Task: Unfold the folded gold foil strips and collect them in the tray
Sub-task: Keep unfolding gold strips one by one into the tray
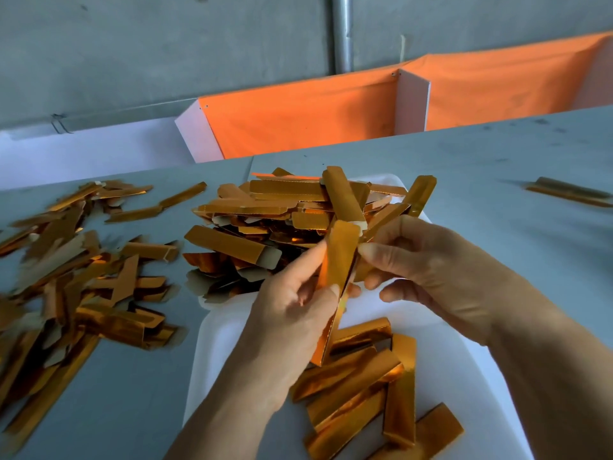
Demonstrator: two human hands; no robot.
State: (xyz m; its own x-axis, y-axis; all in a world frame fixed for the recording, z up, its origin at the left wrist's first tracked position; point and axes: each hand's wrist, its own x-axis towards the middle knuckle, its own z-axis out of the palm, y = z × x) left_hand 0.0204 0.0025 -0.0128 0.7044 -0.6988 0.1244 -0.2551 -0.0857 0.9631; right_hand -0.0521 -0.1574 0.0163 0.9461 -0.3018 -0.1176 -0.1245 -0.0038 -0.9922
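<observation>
Both hands hold one gold foil strip (338, 260) upright over the white tray (212, 353). My left hand (292, 303) pinches its left edge between thumb and fingers. My right hand (421, 263) grips its right edge with the thumb on top. The strip looks partly opened into a long box shape. Several gold strips (365, 390) lie in the near part of the tray. A taller heap of gold strips (275, 220) fills its far end. A loose pile of gold strips (76, 277) covers the table to the left.
The grey table (497, 180) runs to the right, where one gold strip (570, 191) lies alone. Behind the table's far edge stand orange-and-white panels (298, 117) and a grey wall with a metal pipe (342, 31).
</observation>
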